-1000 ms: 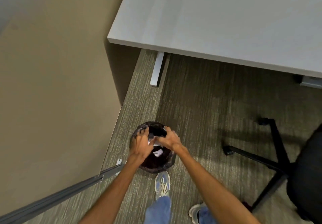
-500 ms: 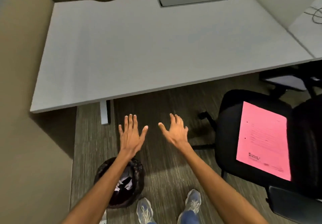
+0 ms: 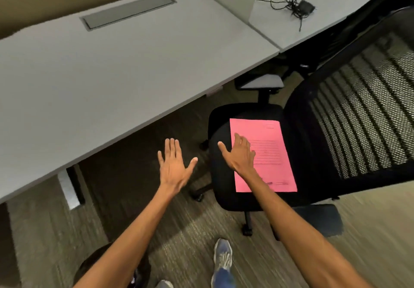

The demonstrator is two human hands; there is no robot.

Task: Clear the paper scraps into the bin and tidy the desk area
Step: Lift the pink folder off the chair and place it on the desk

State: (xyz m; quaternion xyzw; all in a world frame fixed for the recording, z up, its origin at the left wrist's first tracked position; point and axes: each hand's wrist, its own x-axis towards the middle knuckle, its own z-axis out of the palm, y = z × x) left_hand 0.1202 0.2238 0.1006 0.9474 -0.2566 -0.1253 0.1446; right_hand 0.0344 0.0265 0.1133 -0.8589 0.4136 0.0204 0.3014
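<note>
A pink printed sheet [image 3: 271, 144] lies flat on the black seat of an office chair [image 3: 221, 182]. My right hand [image 3: 239, 155] is spread over the sheet's left edge, fingers apart, holding nothing; whether it touches the paper I cannot tell. My left hand [image 3: 173, 166] hovers open over the carpet just left of the seat. The dark bin [image 3: 89, 265] sits on the floor at the bottom left, mostly hidden behind my left forearm. The grey desk [image 3: 100, 70] fills the upper left.
A grey cable hatch [image 3: 127, 11] is set into the desk's back. A black cable and adapter [image 3: 291, 3] lie on the neighbouring desk at top right. The chair's mesh back [image 3: 358, 113] and armrests stand to the right. My feet are on the carpet below.
Both hands left the bin, opened and moved up and right. The view swung right, and my right hand now reaches over the pink sheet on the chair.
</note>
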